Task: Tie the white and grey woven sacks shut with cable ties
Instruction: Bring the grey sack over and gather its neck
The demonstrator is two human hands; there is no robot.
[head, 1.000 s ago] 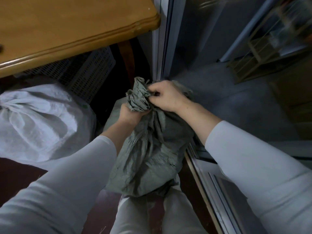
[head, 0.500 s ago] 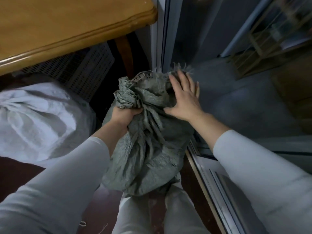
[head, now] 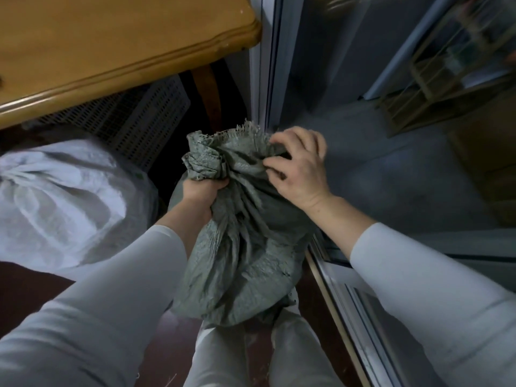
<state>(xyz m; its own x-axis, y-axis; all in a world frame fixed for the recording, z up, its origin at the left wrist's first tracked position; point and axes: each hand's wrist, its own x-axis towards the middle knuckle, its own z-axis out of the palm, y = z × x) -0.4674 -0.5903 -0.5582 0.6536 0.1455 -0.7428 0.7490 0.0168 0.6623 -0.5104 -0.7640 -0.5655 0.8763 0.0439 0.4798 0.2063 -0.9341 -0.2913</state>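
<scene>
Your right hand [head: 301,174], flat on the sack's mouth half a second ago, now curls its fingers over the frayed rim, thumb pressing a fold against them. Your left hand [head: 203,189] has held its place, fist wrapped tight round the bunched neck on the sack's near-left side.

You have the grey woven sack [head: 240,261] standing upright at the centre of the view, on the floor between your legs, its mouth gathered but only partly closed, loose fabric fanning toward twelve o'clock between your two hands. No cable tie can be made out on it.

At nine o'clock from the grey sack lies the white woven sack [head: 64,202], its neck drawn into pleats; whether it is tied cannot be told. A perforated plastic crate [head: 134,127] stands at eleven o'clock beneath the wooden table [head: 111,46], whose leg [head: 208,93] drops just behind the sack's rim. A sliding-door frame [head: 265,65] runs from twelve o'clock, its track passing down at four o'clock, with a wire shelf rack [head: 435,79] behind the glass at two o'clock.
</scene>
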